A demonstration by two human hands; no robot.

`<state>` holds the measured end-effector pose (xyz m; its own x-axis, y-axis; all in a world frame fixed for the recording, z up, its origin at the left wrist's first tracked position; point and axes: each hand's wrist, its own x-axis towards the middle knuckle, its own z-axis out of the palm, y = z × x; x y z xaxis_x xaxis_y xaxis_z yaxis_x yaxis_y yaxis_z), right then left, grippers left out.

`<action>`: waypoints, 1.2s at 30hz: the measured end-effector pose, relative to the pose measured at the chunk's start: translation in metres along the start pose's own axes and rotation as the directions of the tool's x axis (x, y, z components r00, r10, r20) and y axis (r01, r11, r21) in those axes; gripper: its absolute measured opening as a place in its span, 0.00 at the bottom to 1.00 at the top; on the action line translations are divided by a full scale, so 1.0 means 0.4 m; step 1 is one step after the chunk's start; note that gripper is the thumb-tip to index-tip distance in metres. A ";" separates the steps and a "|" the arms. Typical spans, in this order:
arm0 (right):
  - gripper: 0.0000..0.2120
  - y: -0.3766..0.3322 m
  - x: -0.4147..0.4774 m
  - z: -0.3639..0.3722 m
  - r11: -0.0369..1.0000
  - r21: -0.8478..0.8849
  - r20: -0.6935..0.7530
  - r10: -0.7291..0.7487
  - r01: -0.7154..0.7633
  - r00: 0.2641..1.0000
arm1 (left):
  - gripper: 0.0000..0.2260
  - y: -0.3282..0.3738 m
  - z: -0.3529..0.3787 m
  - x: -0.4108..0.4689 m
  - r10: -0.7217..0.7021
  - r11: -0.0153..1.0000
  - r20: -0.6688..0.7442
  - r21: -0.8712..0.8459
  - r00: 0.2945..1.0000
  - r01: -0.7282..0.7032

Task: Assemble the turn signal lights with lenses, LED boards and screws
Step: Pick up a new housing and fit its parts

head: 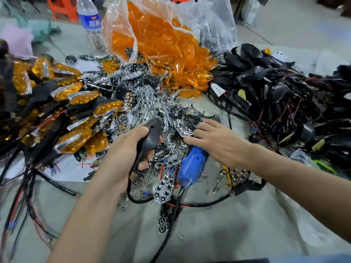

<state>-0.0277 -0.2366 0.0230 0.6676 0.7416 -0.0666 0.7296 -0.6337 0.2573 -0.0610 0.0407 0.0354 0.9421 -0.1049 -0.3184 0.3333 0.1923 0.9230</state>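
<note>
My left hand grips a black turn signal housing by its stem, its pointed end up and its cable trailing down. My right hand lies palm down, fingers reaching onto chrome reflector plates in the middle pile; whether it pinches one cannot be seen. Loose orange lenses spill from a clear bag. A blue electric screwdriver lies just under my right hand. Small screws are scattered on the table.
Finished amber lights are heaped at the left. Black housings with wires pile up at the right. A clear bag of orange lenses and a water bottle stand at the back. Cables cross the grey table.
</note>
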 end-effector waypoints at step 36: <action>0.31 -0.141 0.023 -0.234 -0.318 0.654 0.034 0.919 0.687 0.393 | 0.13 0.025 0.057 0.007 0.045 0.998 -0.236 0.062 0.971 -0.031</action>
<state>-0.0765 -0.1735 0.0981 0.9378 -0.2983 0.1777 0.3238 0.5663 -0.7579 -0.0559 0.0202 0.0488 0.9380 0.1369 -0.3186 0.3010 0.1345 0.9441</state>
